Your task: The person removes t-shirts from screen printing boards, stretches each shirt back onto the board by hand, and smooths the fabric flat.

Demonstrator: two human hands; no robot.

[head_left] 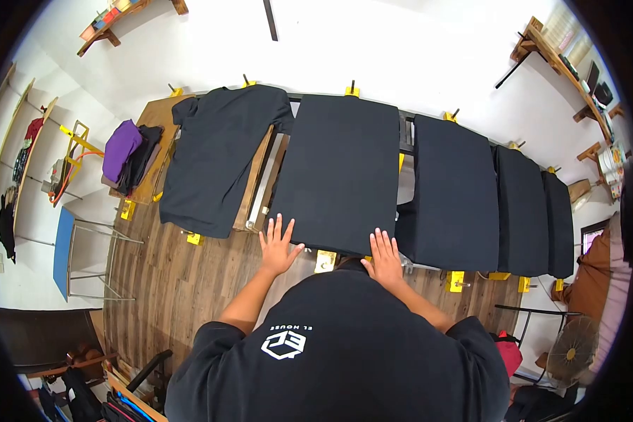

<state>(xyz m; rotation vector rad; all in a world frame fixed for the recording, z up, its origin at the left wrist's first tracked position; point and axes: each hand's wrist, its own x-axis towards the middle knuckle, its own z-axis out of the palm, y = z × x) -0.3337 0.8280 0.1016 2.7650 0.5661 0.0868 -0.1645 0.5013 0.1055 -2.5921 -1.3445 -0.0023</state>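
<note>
Both my hands are at the near edge of a black shirt [341, 169] stretched flat over a board. My left hand [279, 246] lies at its near left corner, fingers spread and holding nothing. At the near right corner my right hand [385, 257] rests with its fingers stretched out, also holding nothing. To the left, another black shirt [214, 158] lies loosely over a board, with some wrinkles and its sleeves showing. On the right, a further black shirt [457, 193] covers the neighbouring board smoothly.
More black-covered boards [524, 211] continue to the right. Folded purple and dark clothes [123, 151] lie on a wooden board at the left. A blue-topped table [63, 252] is at far left, a fan [573, 352] at lower right. Yellow clamps [325, 261] line the boards' near edge.
</note>
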